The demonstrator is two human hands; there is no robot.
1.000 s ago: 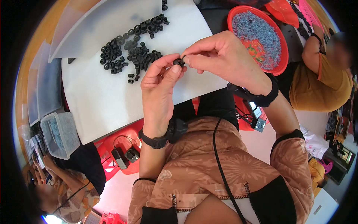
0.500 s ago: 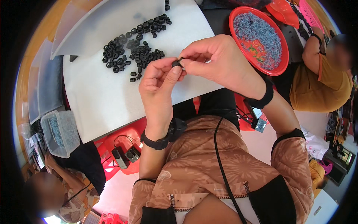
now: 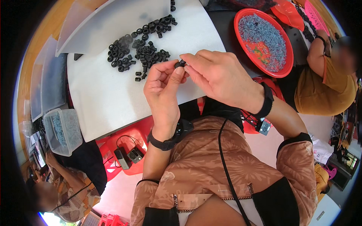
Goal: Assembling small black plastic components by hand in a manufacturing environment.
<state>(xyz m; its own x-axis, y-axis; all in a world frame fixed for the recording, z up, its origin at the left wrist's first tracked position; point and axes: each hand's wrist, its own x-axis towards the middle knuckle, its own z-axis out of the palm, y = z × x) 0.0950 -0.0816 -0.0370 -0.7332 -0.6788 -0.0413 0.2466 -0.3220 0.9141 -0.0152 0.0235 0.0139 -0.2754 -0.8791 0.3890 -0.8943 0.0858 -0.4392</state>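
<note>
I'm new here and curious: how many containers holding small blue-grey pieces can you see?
2: a round red tray, up and to the right of the person's right hand, and a clear box left of the white tabletop. Others may be hidden.

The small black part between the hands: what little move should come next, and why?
Perhaps a slight turn by the right hand while the left hand steadies the black part: the left hand pinches it between thumb and fingers, and the right hand's fingertips are at its edge.
</note>
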